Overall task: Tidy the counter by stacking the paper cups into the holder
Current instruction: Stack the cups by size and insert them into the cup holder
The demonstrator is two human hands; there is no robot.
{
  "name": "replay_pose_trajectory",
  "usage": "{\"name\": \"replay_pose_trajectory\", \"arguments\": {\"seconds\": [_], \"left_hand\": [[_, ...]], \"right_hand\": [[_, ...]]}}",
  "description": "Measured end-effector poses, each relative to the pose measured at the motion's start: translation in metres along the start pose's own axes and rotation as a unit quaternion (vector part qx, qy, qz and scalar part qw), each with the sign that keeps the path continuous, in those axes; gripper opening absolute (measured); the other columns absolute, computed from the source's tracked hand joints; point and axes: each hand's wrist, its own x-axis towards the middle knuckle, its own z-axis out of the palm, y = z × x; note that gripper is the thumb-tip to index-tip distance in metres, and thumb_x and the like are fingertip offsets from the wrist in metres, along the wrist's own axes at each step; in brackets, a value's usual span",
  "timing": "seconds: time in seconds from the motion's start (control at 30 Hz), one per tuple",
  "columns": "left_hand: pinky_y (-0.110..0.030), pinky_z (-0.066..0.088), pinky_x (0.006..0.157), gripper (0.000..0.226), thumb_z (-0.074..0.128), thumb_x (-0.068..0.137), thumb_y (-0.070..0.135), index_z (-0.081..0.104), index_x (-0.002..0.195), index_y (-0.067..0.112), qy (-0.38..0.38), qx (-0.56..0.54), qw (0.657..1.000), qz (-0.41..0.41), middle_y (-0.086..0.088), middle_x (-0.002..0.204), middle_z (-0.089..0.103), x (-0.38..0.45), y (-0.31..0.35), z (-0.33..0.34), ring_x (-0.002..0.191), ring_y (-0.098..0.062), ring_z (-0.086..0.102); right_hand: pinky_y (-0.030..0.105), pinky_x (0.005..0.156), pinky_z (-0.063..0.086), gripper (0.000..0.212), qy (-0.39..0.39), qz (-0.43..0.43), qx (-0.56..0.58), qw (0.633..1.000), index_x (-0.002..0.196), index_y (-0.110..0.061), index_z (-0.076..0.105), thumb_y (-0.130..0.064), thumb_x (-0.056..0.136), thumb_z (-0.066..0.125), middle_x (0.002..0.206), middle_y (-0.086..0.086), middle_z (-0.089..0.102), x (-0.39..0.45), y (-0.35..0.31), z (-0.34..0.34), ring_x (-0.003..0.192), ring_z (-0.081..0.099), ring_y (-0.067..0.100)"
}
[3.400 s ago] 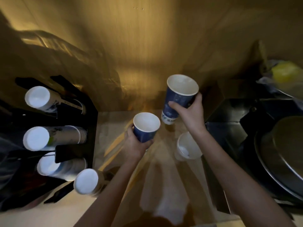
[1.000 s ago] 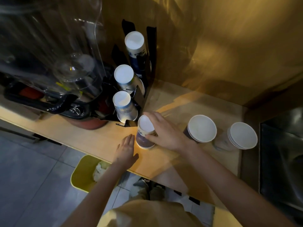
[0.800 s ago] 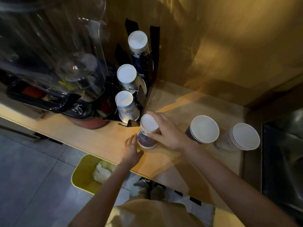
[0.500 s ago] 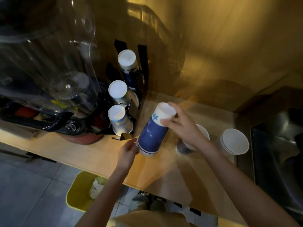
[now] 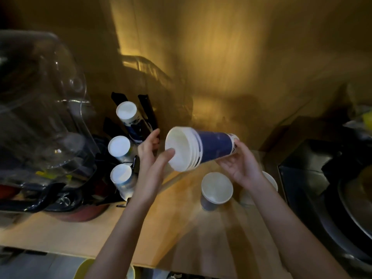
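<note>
A stack of several blue paper cups (image 5: 209, 147) lies on its side in the air above the counter, mouth facing left. My right hand (image 5: 239, 164) grips its base end from below. My left hand (image 5: 151, 152) is at the mouth, thumb resting on the white rim, fingers spread. The black cup holder (image 5: 148, 111) stands just left of my left hand, with three stacks of cups (image 5: 118, 146) in its slots, white bottoms toward me. A single blue cup (image 5: 216, 188) stands upright on the wooden counter (image 5: 161, 228) under the held stack.
A white cup stack (image 5: 271, 180) stands partly hidden behind my right wrist. A clear blender jar (image 5: 40, 109) and a dark appliance fill the left. A dark sink with a metal pan (image 5: 342, 198) lies at the right. Something yellow (image 5: 80, 268) shows below the counter edge.
The cup stack has been lifted off the counter and tipped from upright to lying sideways. My left hand moved from its lower rim to the open mouth. The camera tilted up.
</note>
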Motion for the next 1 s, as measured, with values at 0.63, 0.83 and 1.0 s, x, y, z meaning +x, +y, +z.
{"name": "replay_pose_trajectory", "arguments": {"seconds": [0.63, 0.83, 1.0], "left_hand": [[-0.014, 0.045, 0.096, 0.100, 0.082, 0.049, 0.035, 0.034, 0.135, 0.022, -0.123, 0.022, 0.982, 0.142, 0.004, 0.132, 0.053, 0.043, 0.034, 0.082, 0.122, -0.007, 0.050], [-0.044, 0.049, 0.099, 0.101, 0.082, 0.042, 0.044, 0.040, 0.131, 0.026, -0.158, 0.059, 0.984, 0.065, 0.001, 0.125, 0.059, 0.040, 0.021, 0.083, 0.114, -0.016, 0.058], [-0.039, 0.054, 0.091, 0.089, 0.081, 0.043, 0.045, 0.047, 0.124, 0.030, -0.193, 0.105, 0.975, 0.033, 0.005, 0.111, 0.066, 0.026, 0.010, 0.092, 0.099, -0.010, 0.064]], "right_hand": [[0.045, 0.103, 0.041, 0.041, 0.068, -0.068, -0.303, 0.948, 0.116, -0.018, 0.056, -0.046, 0.095, 0.034, 0.126, 0.011, 0.057, -0.002, 0.007, 0.000, 0.106, 0.058, 0.024], [0.032, 0.098, 0.043, 0.039, 0.018, -0.244, -0.271, 0.931, 0.127, -0.011, 0.049, -0.032, 0.095, 0.040, 0.119, 0.004, 0.058, -0.033, -0.043, 0.017, 0.119, 0.052, 0.022], [0.023, 0.093, 0.043, 0.051, -0.031, -0.249, -0.493, 0.833, 0.131, -0.021, 0.045, -0.034, 0.084, 0.061, 0.124, -0.004, 0.050, -0.059, -0.055, 0.027, 0.116, 0.048, 0.011]]}}
